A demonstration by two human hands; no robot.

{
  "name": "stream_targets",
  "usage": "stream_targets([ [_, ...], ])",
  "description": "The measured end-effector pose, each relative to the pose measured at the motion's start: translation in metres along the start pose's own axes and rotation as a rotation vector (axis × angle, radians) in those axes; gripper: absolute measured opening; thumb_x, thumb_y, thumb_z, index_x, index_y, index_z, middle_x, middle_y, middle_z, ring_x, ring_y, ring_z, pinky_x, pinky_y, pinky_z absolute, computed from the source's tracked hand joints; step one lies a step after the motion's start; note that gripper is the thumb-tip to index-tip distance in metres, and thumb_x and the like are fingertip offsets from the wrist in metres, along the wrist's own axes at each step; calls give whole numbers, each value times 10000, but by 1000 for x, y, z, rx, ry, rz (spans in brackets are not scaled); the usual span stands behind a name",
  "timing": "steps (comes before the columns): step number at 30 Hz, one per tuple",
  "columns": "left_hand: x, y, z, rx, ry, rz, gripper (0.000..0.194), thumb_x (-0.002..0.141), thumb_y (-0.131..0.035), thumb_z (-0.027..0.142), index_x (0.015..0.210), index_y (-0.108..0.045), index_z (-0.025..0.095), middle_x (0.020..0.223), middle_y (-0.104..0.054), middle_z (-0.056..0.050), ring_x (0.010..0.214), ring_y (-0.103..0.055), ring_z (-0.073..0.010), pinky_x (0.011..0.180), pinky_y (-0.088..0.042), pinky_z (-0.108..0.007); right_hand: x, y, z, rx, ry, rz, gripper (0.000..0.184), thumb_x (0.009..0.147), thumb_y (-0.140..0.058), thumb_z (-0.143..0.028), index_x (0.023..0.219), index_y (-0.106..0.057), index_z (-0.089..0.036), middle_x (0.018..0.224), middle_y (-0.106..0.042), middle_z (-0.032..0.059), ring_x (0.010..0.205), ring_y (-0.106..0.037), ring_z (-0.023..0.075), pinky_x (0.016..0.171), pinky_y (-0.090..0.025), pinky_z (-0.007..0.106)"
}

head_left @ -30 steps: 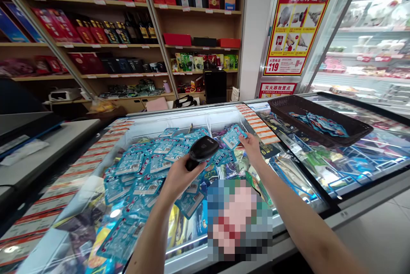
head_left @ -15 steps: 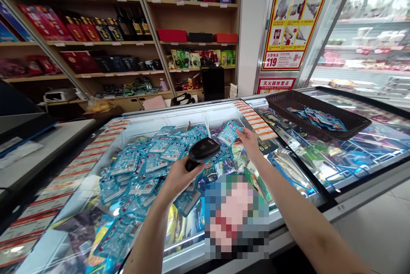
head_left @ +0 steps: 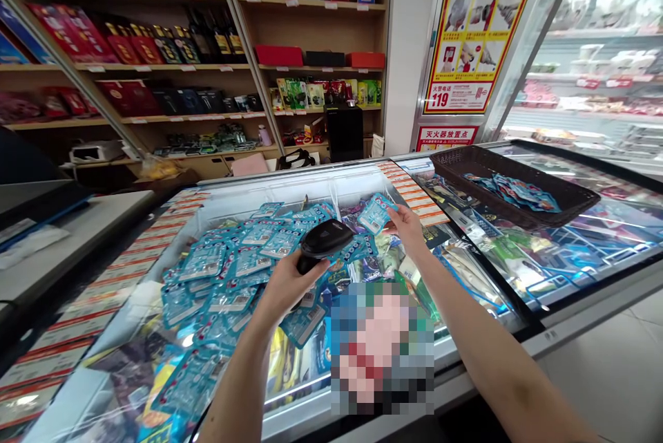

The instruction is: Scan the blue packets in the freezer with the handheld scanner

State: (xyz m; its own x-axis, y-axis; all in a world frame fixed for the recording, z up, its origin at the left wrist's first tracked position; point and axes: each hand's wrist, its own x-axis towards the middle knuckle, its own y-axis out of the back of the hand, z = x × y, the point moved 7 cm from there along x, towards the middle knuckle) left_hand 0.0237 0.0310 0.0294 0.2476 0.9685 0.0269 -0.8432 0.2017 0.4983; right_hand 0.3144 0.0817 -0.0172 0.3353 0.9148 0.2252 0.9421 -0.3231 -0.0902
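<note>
My left hand (head_left: 291,285) is wrapped round the handle of a black barcode scanner (head_left: 327,238), its head pointing right. Between the thumb and fingers of my right hand (head_left: 407,227) a small blue packet (head_left: 373,213) is pinched by its right edge, with a white label side facing up. The packet is held a little beyond the scanner's head, apart from it. Under and left of both hands, a heap of similar blue packets (head_left: 253,261) is spread over the glass top of a chest freezer (head_left: 357,168).
A brown basket (head_left: 574,201) holding several blue packets (head_left: 518,191) stands on the freezer's right part. Price strips (head_left: 111,270) run along the left. Behind are shelves (head_left: 315,4) of boxes and bottles; a counter (head_left: 98,222) lies at left. A blurred patch (head_left: 383,353) covers the near middle.
My right hand has shifted slightly to the right with the packet. The scanner in my left hand has moved a little left. The heap looks the same.
</note>
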Motion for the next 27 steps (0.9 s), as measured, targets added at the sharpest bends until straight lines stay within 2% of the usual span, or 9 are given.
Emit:
stream_targets([
  [4,0,6,-1,-36,33,19,400,698,-651,518,814,-593,140,521,-549,7,480,-503,-135,468,-352,-236,9,47,5,-320,10,171,568,794,-501,-554,1201,-544,-160,699,-673,54,574,-655,236,589,-545,387],
  [8,2,16,-5,-68,23,120,401,705,-648,514,818,-597,132,526,-537,9,473,-489,-122,474,-345,-236,15,89,11,-511,-19,320,571,852,-414,-464,1285,-473,-96,735,-687,102,595,-663,246,672,-526,397],
  [12,4,21,-8,-162,21,156,418,693,-661,507,872,-598,135,580,-557,7,482,-499,-118,479,-360,-237,17,99,13,-705,-40,337,553,860,-391,-351,1326,-438,-56,881,-687,156,805,-665,279,795,-485,413],
  [15,6,21,-7,-187,22,142,398,693,-661,499,854,-583,143,579,-555,13,480,-498,-113,478,-356,-234,12,95,1,-1007,22,416,555,837,-461,-353,1298,-486,-45,1192,-570,247,1176,-485,358,948,-370,485],
  [18,11,19,-6,-214,29,120,398,687,-666,491,849,-573,139,589,-556,10,484,-499,-112,475,-363,-233,6,75,-14,-1155,133,415,562,847,-486,-392,1321,-489,-89,1367,-436,229,1281,-343,376,1004,-283,523],
  [19,13,18,-6,-233,32,114,403,685,-667,489,860,-572,138,603,-560,7,487,-502,-113,475,-371,-235,5,62,-17,-1140,177,335,536,870,-459,-399,1323,-495,-115,1356,-465,196,1255,-380,353,1010,-285,503],
  [23,19,14,-7,-295,41,107,407,680,-666,478,891,-565,145,631,-561,9,476,-502,-112,466,-387,-244,-12,-12,-14,-944,266,-236,489,938,-334,-473,1261,-569,-190,1181,-637,88,1108,-537,250,980,-360,376],
  [25,20,14,-7,-300,45,111,398,676,-665,475,879,-563,149,627,-559,11,470,-500,-109,461,-383,-243,-28,-44,-13,-924,296,-398,526,920,-350,-544,1265,-570,-213,1235,-611,74,1154,-513,252,988,-352,365],
  [27,19,14,-7,-306,43,120,396,671,-665,474,872,-561,150,630,-562,9,471,-501,-108,459,-383,-241,-43,-67,-11,-976,311,-477,601,874,-387,-626,1268,-565,-208,1264,-586,84,1188,-481,273,995,-339,382],
])
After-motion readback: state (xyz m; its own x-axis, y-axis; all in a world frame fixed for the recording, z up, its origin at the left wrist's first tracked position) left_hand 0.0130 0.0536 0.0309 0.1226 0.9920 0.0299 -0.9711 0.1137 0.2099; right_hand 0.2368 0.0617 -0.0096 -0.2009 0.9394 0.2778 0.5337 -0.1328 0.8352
